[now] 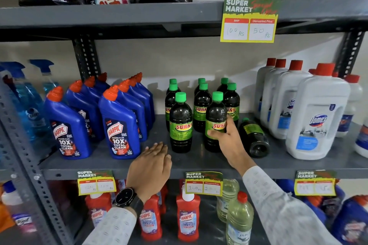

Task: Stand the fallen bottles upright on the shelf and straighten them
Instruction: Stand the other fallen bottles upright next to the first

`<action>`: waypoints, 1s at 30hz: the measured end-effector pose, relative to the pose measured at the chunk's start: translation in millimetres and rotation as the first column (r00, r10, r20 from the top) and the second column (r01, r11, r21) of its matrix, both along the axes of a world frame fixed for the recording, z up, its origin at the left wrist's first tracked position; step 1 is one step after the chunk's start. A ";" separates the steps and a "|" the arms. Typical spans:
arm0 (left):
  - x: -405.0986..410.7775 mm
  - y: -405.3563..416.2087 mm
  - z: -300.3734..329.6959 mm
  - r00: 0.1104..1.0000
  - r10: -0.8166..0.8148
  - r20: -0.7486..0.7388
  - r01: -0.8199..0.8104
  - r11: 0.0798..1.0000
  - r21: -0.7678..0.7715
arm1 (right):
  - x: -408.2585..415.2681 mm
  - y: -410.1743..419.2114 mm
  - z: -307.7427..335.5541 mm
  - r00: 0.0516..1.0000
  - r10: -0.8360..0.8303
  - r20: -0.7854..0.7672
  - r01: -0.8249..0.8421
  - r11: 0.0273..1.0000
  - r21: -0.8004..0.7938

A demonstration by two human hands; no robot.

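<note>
Several dark bottles with green caps and green labels stand in rows on the middle grey shelf (111, 165). My right hand (229, 141) grips the front upright dark bottle (216, 111) around its label. Just right of it, one dark bottle (253, 137) lies on its side, base toward me, cap pointing to the back. Another upright dark bottle (180, 123) stands front left of the held one. My left hand (152, 167) rests flat, fingers together, on the shelf's front edge and holds nothing.
Blue toilet-cleaner bottles (117, 123) stand in rows to the left, with spray bottles (29, 101) beyond. Large white bottles with red caps (316, 117) crowd the right. Price tags hang on the shelf edges. Red bottles (188, 217) fill the shelf below.
</note>
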State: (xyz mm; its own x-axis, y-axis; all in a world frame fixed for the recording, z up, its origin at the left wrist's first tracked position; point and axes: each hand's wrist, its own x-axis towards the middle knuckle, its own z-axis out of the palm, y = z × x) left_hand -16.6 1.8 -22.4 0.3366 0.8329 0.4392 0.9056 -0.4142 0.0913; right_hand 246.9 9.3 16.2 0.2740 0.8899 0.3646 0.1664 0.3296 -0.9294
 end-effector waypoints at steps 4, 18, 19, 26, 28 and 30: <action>0.5 0.3 -0.2 1.000 -0.001 -0.004 0.001 1.000 -0.002 | -3.0 -1.7 1.7 0.990 -0.096 0.100 0.093 0.995 0.033; 1.0 -1.0 1.2 1.000 0.005 -0.011 -0.006 1.000 -0.014 | -6.7 -10.8 1.5 0.928 -0.240 0.286 0.229 0.971 0.072; 1.0 -1.2 1.4 1.000 0.005 -0.008 -0.005 1.000 -0.015 | -7.8 -13.3 3.0 0.932 -0.230 0.280 0.218 0.973 0.074; 2.0 -2.6 2.9 1.000 -0.001 0.004 0.001 1.000 -0.014 | 11.9 -40.2 24.6 0.656 -0.633 0.410 0.428 0.760 0.489; 2.2 -3.6 3.1 1.000 -0.005 0.003 0.005 1.000 -0.009 | 37.7 -35.4 46.4 0.502 -0.679 0.536 0.531 0.731 0.429; 1.9 -4.3 3.0 1.000 -0.005 0.002 0.005 1.000 -0.005 | 63.2 -26.4 65.9 0.473 -0.486 0.735 0.634 0.767 0.100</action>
